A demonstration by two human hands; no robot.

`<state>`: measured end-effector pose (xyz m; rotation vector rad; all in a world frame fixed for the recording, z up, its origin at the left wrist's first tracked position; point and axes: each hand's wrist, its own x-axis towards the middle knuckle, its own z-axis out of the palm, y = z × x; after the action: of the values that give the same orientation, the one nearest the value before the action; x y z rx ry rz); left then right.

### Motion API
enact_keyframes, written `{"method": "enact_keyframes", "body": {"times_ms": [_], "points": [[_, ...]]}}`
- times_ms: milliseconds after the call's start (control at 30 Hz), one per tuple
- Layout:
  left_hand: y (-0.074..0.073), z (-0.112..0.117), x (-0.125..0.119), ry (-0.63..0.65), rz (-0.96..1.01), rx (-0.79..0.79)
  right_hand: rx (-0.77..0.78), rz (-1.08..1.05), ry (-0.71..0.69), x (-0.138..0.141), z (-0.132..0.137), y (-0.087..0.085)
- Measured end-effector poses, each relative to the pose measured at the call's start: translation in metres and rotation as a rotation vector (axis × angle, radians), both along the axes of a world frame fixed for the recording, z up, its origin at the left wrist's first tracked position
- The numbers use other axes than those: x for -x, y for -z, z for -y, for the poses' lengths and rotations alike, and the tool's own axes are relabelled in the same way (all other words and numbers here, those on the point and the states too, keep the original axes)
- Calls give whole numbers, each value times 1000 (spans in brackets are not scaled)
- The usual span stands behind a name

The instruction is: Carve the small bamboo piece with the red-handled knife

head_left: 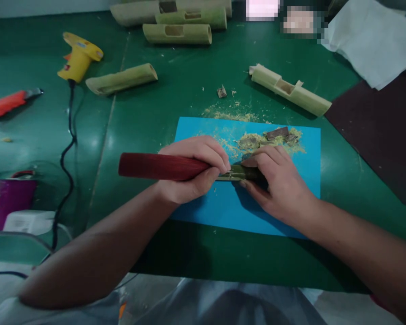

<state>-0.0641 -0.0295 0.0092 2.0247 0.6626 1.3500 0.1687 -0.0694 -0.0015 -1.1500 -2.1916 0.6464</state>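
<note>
My left hand [194, 169] is closed around the dark red handle [149, 167] of a carving tool. Its working end is hidden by my fingers and meets a short dark green bamboo piece [237, 172]. That bamboo lies sideways over a blue sheet [203, 210], with a pale slit along its near side. From the right, my right hand [279, 180] grips it between thumb and fingers and covers its right end. Just beyond my right hand, dark bark-like chips [277, 132] lie among pale shavings [250, 139].
Cut bamboo tubes [177, 34] lie at the back, with another tube [123, 79] at left and a notched one [291, 90] at right. A yellow glue gun [79, 56] trails a black cord. An orange-handled cutter [6, 106] lies far left; dark brown sheet [379, 135] right.
</note>
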Motion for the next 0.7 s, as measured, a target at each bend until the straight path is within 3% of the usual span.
{"method": "enact_keyframes", "body": {"times_ms": [700], "points": [[-4, -3, 2, 79, -64, 27, -1, 3, -5, 0, 0, 0]]}}
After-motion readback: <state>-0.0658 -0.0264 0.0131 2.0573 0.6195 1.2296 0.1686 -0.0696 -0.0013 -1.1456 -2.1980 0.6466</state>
